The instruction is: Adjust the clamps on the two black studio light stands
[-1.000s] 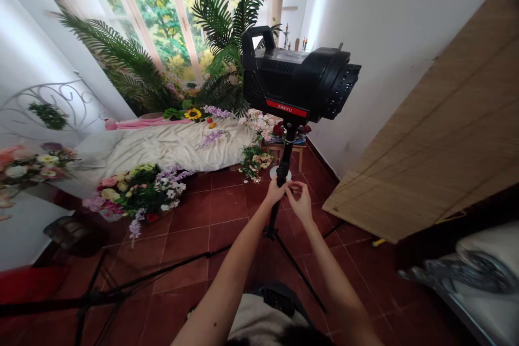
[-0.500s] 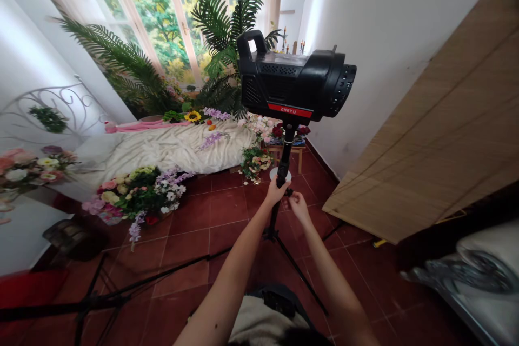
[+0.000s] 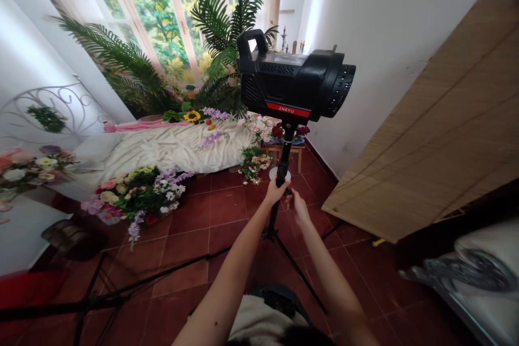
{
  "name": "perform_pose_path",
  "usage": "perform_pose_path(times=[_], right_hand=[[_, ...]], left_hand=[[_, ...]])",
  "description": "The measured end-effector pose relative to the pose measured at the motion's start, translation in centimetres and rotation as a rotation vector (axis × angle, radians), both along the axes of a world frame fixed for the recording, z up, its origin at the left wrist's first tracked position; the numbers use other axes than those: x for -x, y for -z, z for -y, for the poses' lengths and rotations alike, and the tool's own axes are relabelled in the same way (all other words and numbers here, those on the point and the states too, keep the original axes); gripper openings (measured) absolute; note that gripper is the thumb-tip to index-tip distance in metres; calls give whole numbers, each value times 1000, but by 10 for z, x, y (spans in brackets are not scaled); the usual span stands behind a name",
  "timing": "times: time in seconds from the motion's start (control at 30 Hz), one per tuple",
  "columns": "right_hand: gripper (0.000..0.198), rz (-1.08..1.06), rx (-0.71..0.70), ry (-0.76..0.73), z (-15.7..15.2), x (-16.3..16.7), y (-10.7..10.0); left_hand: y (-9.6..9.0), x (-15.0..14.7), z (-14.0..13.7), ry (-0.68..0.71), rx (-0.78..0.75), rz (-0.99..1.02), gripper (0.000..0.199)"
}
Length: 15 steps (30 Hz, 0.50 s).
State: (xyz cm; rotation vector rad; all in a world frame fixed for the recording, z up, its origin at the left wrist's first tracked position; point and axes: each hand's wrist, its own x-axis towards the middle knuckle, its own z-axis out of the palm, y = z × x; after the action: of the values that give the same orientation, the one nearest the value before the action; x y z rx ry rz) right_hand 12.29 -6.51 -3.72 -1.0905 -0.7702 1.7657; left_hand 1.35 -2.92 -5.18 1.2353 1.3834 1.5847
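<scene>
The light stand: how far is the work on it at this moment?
Done: the black lamp sits on top of the stand, and the legs are spread on the tiles. In hand: the left hand grips the pole below the white collar, and the right hand is at the knob beside it. Left: both hands are on the stand, so the height does not look locked yet.

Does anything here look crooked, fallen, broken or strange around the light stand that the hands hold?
Nothing is clearly wrong. The black studio light sits on its stand pole, which looks straight. The left hand grips the pole and the right hand is at it just below. A second stand lies flat on the tiled floor.
</scene>
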Motion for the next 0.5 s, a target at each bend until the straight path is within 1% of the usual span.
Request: perform_pose_path(times=[0.07,0.13,0.17,0.2,0.23,0.3,0.33,0.43,0.5], right_hand=[[27,-242,133,-74,1,0,-3],[24,-415,207,-166,2,0,-6],[22,-441,222,-198,4,1,-6],[19,-418,225,-221,5,1,-5],[16,-350,212,-230,6,2,-3],[12,-118,116,-183,8,4,2],[16,24,31,-136,9,4,5],[30,448,-327,11,11,-2,7],[33,678,-540,59,12,-9,3]], left_hand=[[-1,0,0,3,-7,2,28],[-1,0,0,-3,-6,6,29],[-1,0,0,-4,-6,7,29],[0,0,0,-4,-9,8,30],[0,0,-1,-3,-13,8,30],[2,1,-1,2,-13,8,31],[3,1,-2,6,-7,8,31],[5,2,-2,25,16,22,31],[4,1,-2,33,7,33,31]])
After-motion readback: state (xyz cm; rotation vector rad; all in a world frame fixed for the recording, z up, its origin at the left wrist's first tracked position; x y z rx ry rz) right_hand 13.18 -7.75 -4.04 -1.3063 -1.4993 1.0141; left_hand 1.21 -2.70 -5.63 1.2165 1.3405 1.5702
